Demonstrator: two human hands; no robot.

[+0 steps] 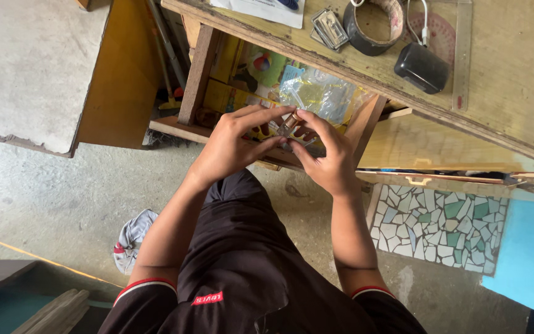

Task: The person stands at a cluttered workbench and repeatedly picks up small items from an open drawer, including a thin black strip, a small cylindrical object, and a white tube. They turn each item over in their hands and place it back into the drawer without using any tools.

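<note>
Two hands share one small cylindrical object [289,123]: left hand [233,145] pinches its near end, right hand [329,158] its far end, long axis slanting between grips above the open drawer [217,86].

Small brownish cylindrical part [290,122], tilted, pinched between both hands' fingertips above open drawer [230,74]

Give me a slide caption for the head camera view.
Both hands, left hand and right hand, pinch a small clear item over an open wooden drawer.
</note>
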